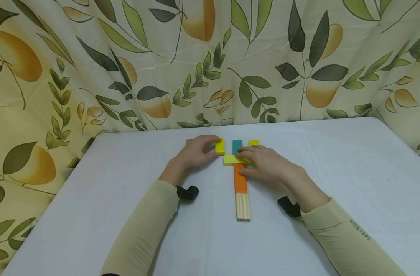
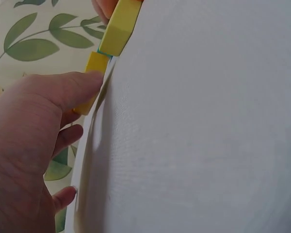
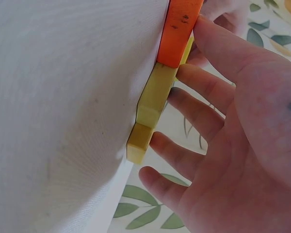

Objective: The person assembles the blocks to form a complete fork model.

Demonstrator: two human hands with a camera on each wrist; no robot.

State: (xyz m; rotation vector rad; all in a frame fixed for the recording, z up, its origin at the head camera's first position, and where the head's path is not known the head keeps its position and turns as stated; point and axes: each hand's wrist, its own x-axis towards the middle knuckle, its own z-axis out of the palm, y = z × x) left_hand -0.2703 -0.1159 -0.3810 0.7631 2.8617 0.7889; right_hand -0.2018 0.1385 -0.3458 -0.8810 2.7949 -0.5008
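My left hand (image 1: 197, 152) pinches a small yellow block (image 1: 219, 148) standing at the left end of a block figure. In the left wrist view the thumb lies on this yellow block (image 2: 93, 73). A longer yellow block (image 1: 228, 161) lies crosswise, partly under my right hand (image 1: 267, 163). Straight fingers of that hand rest along the crosswise block and the top of an orange block (image 1: 241, 184). Beyond the crosswise block is a teal block (image 1: 236, 145); another yellow block (image 1: 254, 142) sits on the right, partly hidden by the right hand.
A plain ridged wooden block (image 1: 242, 207) continues the orange one toward me. Everything lies on a white-covered table (image 1: 127, 230). Its far edge runs just behind the blocks, with a leaf-and-fruit patterned curtain (image 1: 196, 76) beyond.
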